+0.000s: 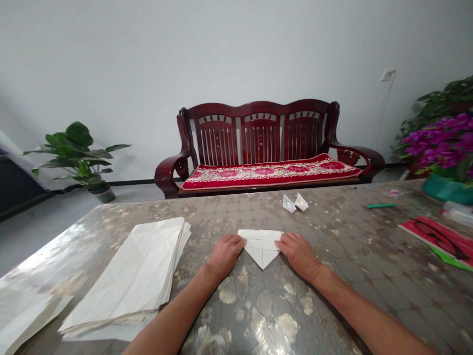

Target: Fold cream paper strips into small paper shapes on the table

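Folded white paper [261, 248] lies at lower centre of the frame on the tabletop [334, 246]: wide edge away from the person, point toward the body, crease lines across it. Left hand [226, 256] and right hand [298, 256] rest palm down on its two side corners, one each side. Neither grip is closed: both hands lie flat with fingers together, pressing the paper down, not pinching it.

Farther up the tabletop, well apart from the hands, two small folded paper pieces [294, 202] sit side by side, touching. Left of the hands, a thick stack of creased paper sheets [125, 278] lies flat, with a loose paper sheet [25, 315] beside it at the lower left corner. The tabletop has a glossy clear cover over a mottled gold and grey pattern.

Right side: a green pen [381, 205], a small paper packet [393, 193], and a red printed sheet [436, 240] with black marks, too blurred to read. A clear plastic pack [458, 213] sits at the right edge, below a teal flowerpot [447, 190] of magenta flowers [439, 143].

Beyond the tabletop: a dark wooden bench [258, 133] with a red floral cushion [269, 172] against a white wall [111, 59]. A potted plant [76, 153] stands on the floor at left, and a wall socket [387, 75] with a white cord shows upper right.
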Demonstrator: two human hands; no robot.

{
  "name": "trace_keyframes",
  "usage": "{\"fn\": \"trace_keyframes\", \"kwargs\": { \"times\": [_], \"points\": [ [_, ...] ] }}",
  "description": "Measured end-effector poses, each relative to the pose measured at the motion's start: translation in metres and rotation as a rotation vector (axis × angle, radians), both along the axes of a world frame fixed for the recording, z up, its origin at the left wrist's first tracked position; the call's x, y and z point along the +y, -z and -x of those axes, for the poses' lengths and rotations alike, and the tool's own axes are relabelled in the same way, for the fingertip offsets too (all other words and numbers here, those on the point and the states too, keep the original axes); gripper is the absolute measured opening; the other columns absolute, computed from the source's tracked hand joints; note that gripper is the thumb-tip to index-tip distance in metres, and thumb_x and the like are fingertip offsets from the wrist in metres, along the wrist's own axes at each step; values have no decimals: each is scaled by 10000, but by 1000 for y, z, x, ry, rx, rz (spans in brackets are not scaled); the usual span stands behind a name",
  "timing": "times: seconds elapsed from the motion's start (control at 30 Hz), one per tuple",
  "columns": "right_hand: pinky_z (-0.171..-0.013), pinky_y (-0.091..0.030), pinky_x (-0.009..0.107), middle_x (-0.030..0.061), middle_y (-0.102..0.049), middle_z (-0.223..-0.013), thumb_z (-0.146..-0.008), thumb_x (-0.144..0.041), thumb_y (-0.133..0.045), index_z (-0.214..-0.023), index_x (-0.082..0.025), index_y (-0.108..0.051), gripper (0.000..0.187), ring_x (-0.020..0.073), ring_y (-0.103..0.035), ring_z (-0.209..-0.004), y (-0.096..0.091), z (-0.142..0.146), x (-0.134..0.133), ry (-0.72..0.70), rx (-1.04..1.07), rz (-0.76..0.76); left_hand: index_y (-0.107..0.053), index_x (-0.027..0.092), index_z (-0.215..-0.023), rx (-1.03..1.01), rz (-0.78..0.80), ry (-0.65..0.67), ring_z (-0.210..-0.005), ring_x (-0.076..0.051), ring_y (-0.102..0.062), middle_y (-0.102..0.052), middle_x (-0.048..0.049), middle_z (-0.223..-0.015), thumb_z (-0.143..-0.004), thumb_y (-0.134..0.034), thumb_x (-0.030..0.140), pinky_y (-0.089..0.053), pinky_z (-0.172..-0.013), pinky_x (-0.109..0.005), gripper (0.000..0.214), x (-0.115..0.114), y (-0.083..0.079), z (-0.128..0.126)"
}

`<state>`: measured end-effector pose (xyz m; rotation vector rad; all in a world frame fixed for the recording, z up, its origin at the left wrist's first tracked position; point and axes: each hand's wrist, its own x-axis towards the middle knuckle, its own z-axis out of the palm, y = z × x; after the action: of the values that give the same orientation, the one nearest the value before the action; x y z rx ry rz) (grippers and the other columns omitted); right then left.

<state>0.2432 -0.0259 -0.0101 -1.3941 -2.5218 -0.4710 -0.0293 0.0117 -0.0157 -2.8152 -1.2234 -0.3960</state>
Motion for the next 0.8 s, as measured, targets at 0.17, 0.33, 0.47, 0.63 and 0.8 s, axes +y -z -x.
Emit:
{"fn": "trace_keyframes", "kwargs": {
  "times": [0.17, 0.33, 0.47, 0.63, 0.8],
  "points": [
    [-743, -312, 330, 58, -644, -873, -899, -101, -565, -956, -193, -677, 156, 211, -528, -832, 1, -7, -5, 18, -23, 11, -644, 189, -1079, 22, 15, -45, -1035, -224, -615, -676, -90, -1123, -928, -494, 126, -476, -939, -370, 222, -15, -9, -4],
    [-749, -319, 341, 58, -654, -886, -898, -121, -577, -952, -191, -676, 133, 221, -541, -833, -1, -5, -7, 40, -54, 23, -664, 153, -891, 95, -4, -151, -949, -269, -638, -691, -118, -909, -940, -529, 364, -449, -981, -463, 255, -23, -17, -29],
    [-745, -323, 344, 71, -659, -902, -895, -113, -568, -972, -182, -675, 148, 229, -552, -843, -2, -3, -8, 50, -74, 40, -628, 143, -1114, 20, 17, -84, -1147, -263, -588, -657, -145, -1178, -951, -509, 268, -428, -1046, -430, 237, -17, -4, -41],
    [-766, -337, 341, 81, -666, -944, -889, -70, -518, -1049, -190, -669, 250, 229, -560, -871, -2, -4, -11, 64, -54, 70, -494, 224, -1367, -40, 68, 85, -1359, -214, -437, -508, -93, -1444, -983, -420, 236, -377, -1115, -408, 391, -14, 13, -34],
    [-816, -373, 346, 88, -679, -967, -847, -27, -479, -950, -191, -700, 293, 232, -574, -924, -11, 2, -14, 152, 28, 157, -419, 233, -1435, -21, 80, 100, -1422, -239, -337, -396, -92, -1527, -981, -451, 372, -311, -1151, -435, 476, -23, 14, -29]
  ]
}}
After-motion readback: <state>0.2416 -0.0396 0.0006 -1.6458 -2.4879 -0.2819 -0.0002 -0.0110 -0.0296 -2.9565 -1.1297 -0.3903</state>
